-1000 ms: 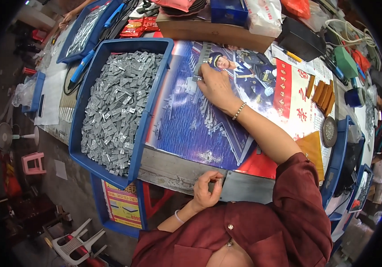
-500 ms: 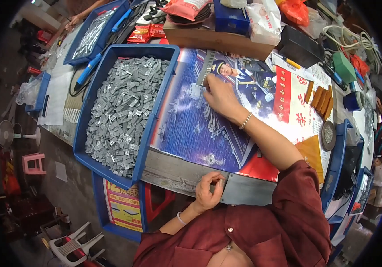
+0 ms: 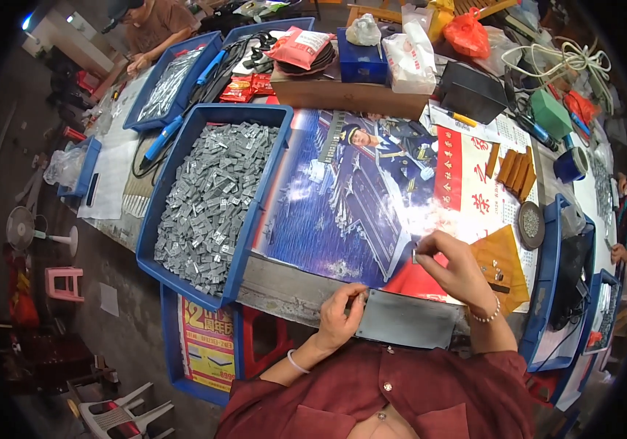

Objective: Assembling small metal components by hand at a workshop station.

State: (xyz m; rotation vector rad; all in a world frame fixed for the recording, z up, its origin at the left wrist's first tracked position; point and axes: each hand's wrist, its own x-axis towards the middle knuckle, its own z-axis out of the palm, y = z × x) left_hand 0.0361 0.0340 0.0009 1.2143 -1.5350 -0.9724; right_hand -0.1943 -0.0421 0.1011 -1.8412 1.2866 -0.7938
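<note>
My right hand [image 3: 454,269] is above the near right part of a glossy printed poster, its thumb and forefinger pinched on a small grey piece [image 3: 415,255]. My left hand [image 3: 341,316] is closed in a pinch at the bench's near edge, beside a flat grey plate [image 3: 405,320]. Whatever is between its fingertips is too small to make out. A row of small grey pieces [image 3: 331,139] lies near the poster's far edge. To the left, a blue tray [image 3: 249,245] is full of loose small grey parts [image 3: 211,201].
A cardboard box [image 3: 353,98] bounds the poster at the back. On the right lie brown strips [image 3: 516,174], a round dish of tiny parts [image 3: 530,225] and an amber sheet [image 3: 502,265]. A person [image 3: 156,29] works at the far left, past another blue tray [image 3: 171,88].
My right hand has come back from the row of grey pieces toward me, with a small grey piece in its fingers. My left hand stays near the plate. The view has shifted.
</note>
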